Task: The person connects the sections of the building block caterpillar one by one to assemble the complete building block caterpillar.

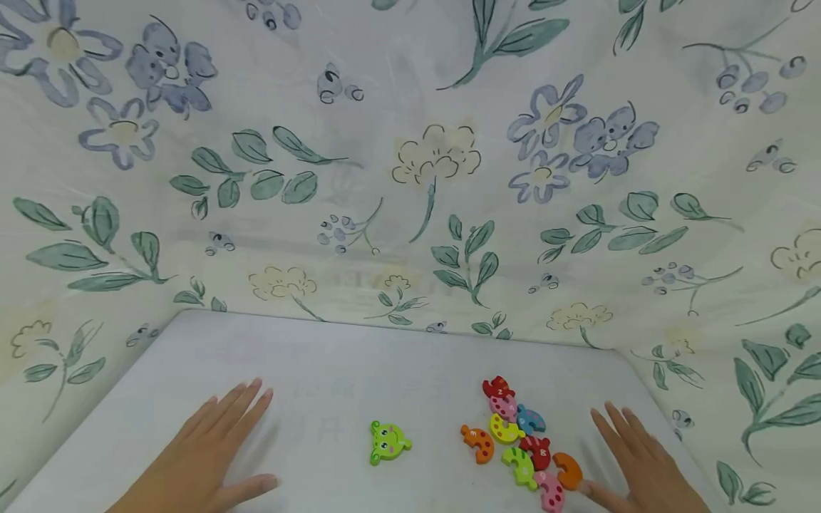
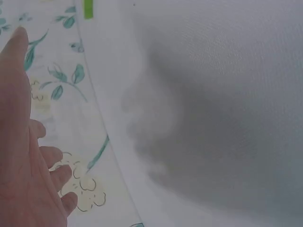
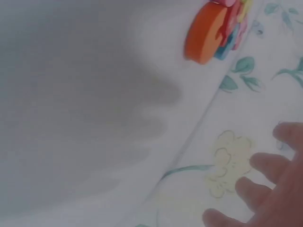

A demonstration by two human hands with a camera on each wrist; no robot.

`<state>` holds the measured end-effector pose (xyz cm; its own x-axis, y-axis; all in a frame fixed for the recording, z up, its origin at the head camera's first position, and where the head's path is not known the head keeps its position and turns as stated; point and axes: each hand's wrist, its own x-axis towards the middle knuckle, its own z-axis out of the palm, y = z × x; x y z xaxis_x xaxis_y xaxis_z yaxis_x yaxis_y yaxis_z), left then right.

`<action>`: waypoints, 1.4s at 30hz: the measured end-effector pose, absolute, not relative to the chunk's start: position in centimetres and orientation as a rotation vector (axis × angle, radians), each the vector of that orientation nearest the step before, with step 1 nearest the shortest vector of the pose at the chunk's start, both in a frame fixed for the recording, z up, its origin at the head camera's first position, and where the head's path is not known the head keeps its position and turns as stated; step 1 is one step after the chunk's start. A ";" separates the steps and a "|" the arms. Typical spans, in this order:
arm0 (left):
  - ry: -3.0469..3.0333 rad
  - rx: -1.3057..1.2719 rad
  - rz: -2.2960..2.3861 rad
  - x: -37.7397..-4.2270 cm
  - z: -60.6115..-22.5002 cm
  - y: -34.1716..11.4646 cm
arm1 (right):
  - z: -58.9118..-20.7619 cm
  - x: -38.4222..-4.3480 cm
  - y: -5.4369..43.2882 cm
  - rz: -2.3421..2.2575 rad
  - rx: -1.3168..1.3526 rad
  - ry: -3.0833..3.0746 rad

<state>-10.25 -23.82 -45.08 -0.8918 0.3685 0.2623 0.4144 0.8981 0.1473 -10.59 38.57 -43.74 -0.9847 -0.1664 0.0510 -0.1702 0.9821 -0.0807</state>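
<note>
A floral cloth (image 1: 385,107) rises beyond the green frog head (image 1: 388,442) and wraps round both sides, soft and faintly wrinkled, printed with blue blossoms, cream flowers and green leaf sprays. Its base meets the white tabletop (image 1: 321,370), which has a fine-grained, pale surface; the far edge runs nearly straight well beyond the frog head, while the side edges slant outward toward the viewer. Wide stretches of tabletop lie left of and beyond the frog head.

The left hand (image 1: 212,438) is left of it, well apart, palm lowered, fingers straight and thumb spread away. The right hand (image 1: 641,456), far to its right near the slanting edge, also has its fingers extended and parted. Room there is tight: its thumb tip is right beside the plain orange arch (image 1: 571,467), and I cannot tell whether they touch.

The frog head itself lies face up, turned sideways, smooth and knobbed, with painted eyes and pink cheeks. Right of it, past a gap, gather smooth, thick, notched arches with rounded backs: spotted orange (image 1: 482,440) nearest, then striped lime green (image 1: 522,463), yellow (image 1: 507,433), blue (image 1: 531,419), two pink and two red, some bearing pale numerals.
</note>
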 end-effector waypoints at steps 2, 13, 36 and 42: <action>-2.848 -0.614 -0.304 -10.4 -44.8 -23.4 | -43.2 -10.7 38.0 0.116 0.282 -3.094; -2.928 -0.751 -0.389 -11.8 -44.5 -19.4 | -39.8 -14.0 33.9 0.258 0.192 -3.312; -3.081 -0.949 -0.275 -16.9 -44.4 -9.9 | -40.8 -23.7 29.3 0.477 0.299 -3.362; -3.065 -0.887 -0.229 -16.9 -45.2 -8.9 | -43.7 -25.0 28.3 0.238 0.285 -3.319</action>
<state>-16.88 -8.86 -45.19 -0.8446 0.5352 -0.0151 0.5270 0.8359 0.1531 -24.98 28.34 -43.74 -0.9659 -0.1821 -0.1840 -0.1540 0.9755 -0.1570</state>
